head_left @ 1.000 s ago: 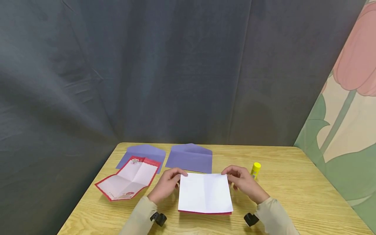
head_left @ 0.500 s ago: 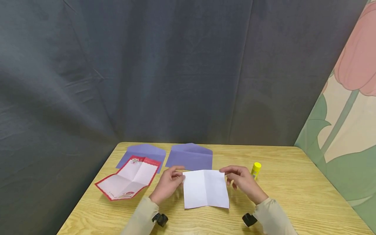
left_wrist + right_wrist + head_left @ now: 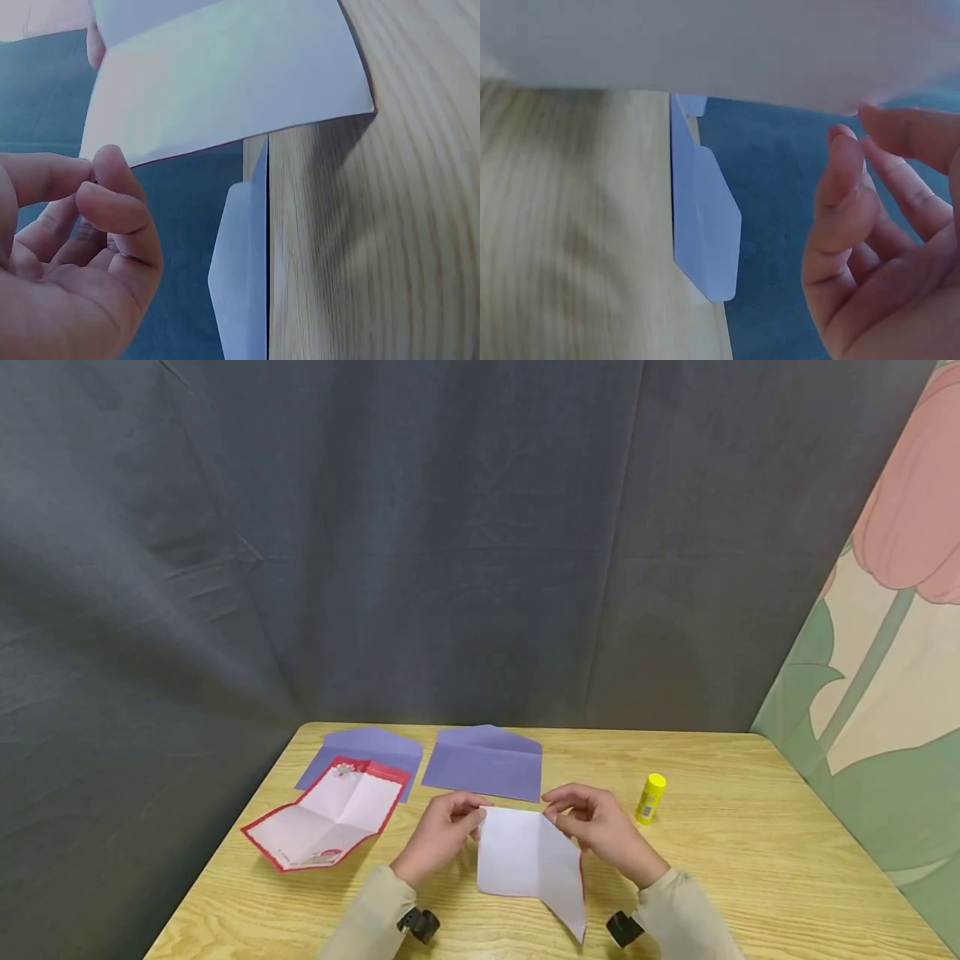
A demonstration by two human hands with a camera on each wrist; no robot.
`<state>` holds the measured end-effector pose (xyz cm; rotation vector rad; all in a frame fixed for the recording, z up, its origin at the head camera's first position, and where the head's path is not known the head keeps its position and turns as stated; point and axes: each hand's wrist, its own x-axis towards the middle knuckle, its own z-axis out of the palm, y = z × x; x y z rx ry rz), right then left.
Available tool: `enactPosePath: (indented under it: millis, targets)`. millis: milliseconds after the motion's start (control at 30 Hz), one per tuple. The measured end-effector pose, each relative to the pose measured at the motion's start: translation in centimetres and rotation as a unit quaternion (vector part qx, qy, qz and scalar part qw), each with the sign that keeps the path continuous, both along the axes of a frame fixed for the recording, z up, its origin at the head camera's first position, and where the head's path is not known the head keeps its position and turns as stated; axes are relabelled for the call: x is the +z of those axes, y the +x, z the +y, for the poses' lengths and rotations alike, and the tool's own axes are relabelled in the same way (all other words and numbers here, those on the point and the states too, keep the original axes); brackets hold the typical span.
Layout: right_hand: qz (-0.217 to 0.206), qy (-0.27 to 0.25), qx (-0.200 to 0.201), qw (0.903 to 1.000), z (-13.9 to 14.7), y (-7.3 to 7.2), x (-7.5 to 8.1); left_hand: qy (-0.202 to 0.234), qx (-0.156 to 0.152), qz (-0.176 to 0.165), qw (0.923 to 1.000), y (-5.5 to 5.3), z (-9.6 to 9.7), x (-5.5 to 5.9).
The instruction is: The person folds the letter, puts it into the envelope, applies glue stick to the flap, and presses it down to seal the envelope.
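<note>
Head view: The left hand [image 3: 442,833] pinches the far left corner of the white folded sheet [image 3: 510,856] between thumb and fingers. The right hand [image 3: 596,828] pinches the opposite far corner in the same manner. The sheet is located between the hands, at the near middle of the wooden table [image 3: 720,860]. Its right panel angles toward the person along the centre crease (a red edge shows on that side). Gripping at the corners probably leaves the crease free to bend.

The red-bordered card [image 3: 333,818] lies unfolded at the left, partly over the left envelope [image 3: 375,741]; its creases likely prevent it from lying flat. The right envelope [image 3: 483,768] lies beyond the sheet, flap away from the person. The yellow stick [image 3: 650,799] is positioned just beyond the right hand, presumably for easy reach.

Left wrist view: Thumb and forefinger meet at the sheet's corner; the other fingers are curled. A shadow on the table indicates that the sheet is raised.

Right wrist view: The fingertips meet at the sheet's edge (the exact contact is blurred). The remaining fingers curl beneath, apparently to keep clear of the panel.
</note>
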<state>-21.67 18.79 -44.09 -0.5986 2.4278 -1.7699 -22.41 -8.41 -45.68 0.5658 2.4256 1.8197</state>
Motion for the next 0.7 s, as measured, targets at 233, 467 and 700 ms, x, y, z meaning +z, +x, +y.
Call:
enactPosePath:
  millis: [233, 467, 700]
  targets:
    - [-0.008, 0.010, -0.019, 0.9997, -1.0, 0.1, -0.5, 0.012, -0.005, -0.001, 0.9999, 0.4, 0.8, 0.0]
    - [-0.033, 0.022, -0.035, 0.9986, -1.6, 0.2, -0.6, 0.012, -0.025, -0.026, 0.9993, 0.6, 1.3, -0.2]
    - [-0.035, 0.024, -0.046, 0.9981, -1.6, -0.2, -0.9, -0.014, -0.017, -0.010, 0.9997, 0.5, 1.4, -0.5]
